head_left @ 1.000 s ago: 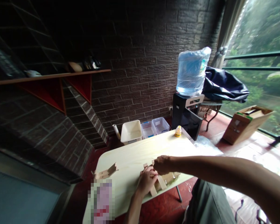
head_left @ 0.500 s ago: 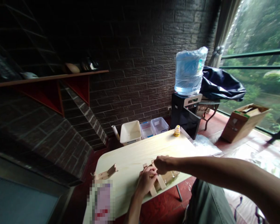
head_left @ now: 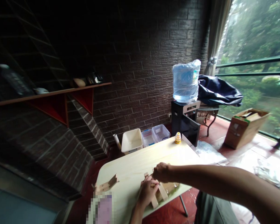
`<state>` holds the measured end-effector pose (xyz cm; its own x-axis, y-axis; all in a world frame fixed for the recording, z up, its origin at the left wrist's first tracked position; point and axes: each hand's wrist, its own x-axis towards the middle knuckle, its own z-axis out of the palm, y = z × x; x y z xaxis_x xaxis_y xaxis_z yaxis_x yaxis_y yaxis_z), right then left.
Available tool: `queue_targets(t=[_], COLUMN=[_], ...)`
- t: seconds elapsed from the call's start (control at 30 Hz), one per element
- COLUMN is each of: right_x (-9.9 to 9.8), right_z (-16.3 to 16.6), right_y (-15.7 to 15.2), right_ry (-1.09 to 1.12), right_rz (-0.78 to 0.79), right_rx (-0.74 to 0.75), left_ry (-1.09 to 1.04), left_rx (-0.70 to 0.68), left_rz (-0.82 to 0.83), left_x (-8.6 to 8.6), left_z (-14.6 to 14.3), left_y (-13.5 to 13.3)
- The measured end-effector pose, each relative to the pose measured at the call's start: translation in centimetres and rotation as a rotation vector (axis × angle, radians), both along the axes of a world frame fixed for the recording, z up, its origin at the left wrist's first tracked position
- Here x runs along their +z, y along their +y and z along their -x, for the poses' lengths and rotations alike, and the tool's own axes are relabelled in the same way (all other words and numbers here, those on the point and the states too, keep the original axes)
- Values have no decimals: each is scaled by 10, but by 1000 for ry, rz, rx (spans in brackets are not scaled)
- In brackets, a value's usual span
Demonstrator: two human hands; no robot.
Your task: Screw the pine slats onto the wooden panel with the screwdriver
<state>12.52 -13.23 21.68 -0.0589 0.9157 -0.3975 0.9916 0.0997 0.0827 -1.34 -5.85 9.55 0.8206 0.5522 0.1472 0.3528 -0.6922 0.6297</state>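
My left hand (head_left: 148,190) rests on a piece made of pale wooden slats (head_left: 163,192) at the table's near side. Its fingers are bent together near the slats, over something too small to make out. Just beyond it, my right hand (head_left: 162,172) is closed in a fist, its knuckles up; whatever it grips is hidden. The two hands almost touch. Beneath the slats lies a clear plastic bag or wrap (head_left: 175,186). A second wooden piece (head_left: 107,184), angled with upright ends, lies at the table's left.
On the pale table (head_left: 130,165) stands a small yellow-based bottle (head_left: 178,137) at the far right corner. Behind it are a cream bin (head_left: 132,140) and clear plastic boxes (head_left: 161,133). A water dispenser (head_left: 185,121) stands at the back right, a cardboard box (head_left: 245,129) by the window.
The view has tilted upward a little, so everything sits lower. My left hand's fingers have curled more tightly, while my right fist stays beside it over the slats.
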Motion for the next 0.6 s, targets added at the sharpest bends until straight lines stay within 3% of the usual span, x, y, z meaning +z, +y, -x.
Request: queue_targets(t=[0.13, 0.33, 0.6], right_x=[-3, -16, -24], right_z=[-4, -16, -22], right_y=[-2, 18, 29], right_ry=[-36, -50, -28], right_rz=[-34, 105, 172], right_rx=[94, 185, 181], left_ry=[11, 1, -4], left_rx=[16, -11, -32], left_rz=[-2, 8, 10], left_x=[-4, -2, -9], left_z=[-2, -2, -1], left_y=[1, 1, 3])
